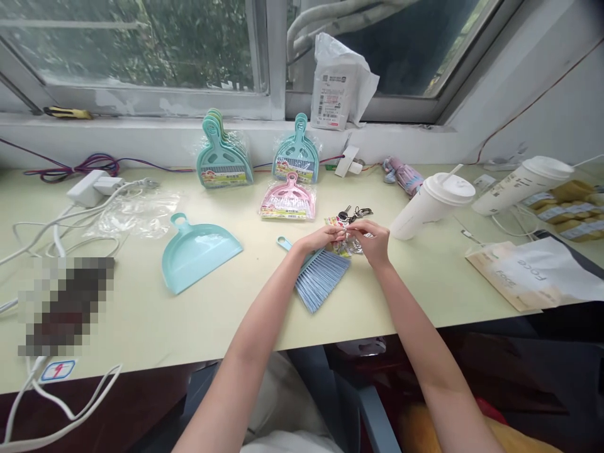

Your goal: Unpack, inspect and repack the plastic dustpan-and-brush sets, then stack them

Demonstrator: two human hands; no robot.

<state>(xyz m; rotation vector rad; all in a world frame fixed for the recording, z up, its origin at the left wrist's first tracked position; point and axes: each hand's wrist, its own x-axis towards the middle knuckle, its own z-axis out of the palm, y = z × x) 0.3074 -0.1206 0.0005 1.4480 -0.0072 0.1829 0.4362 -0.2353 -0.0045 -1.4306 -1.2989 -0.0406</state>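
Note:
My left hand [323, 238] and my right hand [372, 241] meet above the table, fingertips pinched together. What they pinch is too small to make out. Beneath them lies a crumpled clear wrapper with a colourful label [340, 249]. A small hand brush with blue bristles [321, 280] lies under my left forearm and hand, its light-blue loop handle pointing up left. Just beyond my fingers is a bunch of keys [349, 214]. A turquoise dustpan [201, 255] rests farther left, apart from both hands.
Wrapped turquoise dustpan sets [224, 160] and another [296, 154] lean at the back, a pink set [289, 200] before them. A lidded white cup [431, 204] stands right of my hand. White cables [56, 229] and a clear plastic bag [134, 214] lie left; a paper bag [531, 274] lies right.

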